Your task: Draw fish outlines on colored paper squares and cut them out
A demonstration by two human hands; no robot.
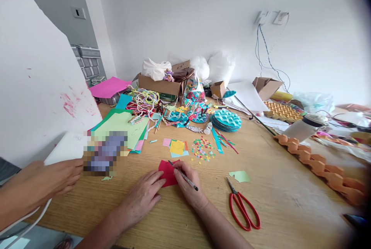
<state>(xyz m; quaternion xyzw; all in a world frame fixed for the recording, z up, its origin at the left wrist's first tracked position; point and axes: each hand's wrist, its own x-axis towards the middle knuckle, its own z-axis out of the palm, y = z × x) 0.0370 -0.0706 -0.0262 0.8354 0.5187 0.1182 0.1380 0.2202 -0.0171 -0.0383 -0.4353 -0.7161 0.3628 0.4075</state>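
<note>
On the wooden table in front of me lies a small piece of red paper (165, 168). My left hand (143, 194) rests with its fingers stretched out over the paper's left edge. My right hand (189, 183) is closed around a pen (189, 182), its tip over the top of the red paper. Scissors with red handles (243, 208) lie to the right, beside a torn scrap of light green paper (240, 176). Beyond my hands are small yellow, pink and blue paper squares (176, 147) and scattered colourful paper dots (203, 149).
At left another person's hand (62, 175) holds a white object (69, 148) next to a blurred-out patch. Behind it lie stacked coloured sheets (121, 127). Blue scalloped discs (226, 120) stand further back. Orange egg-carton strips (321, 167) and a white bottle (305, 127) are at right.
</note>
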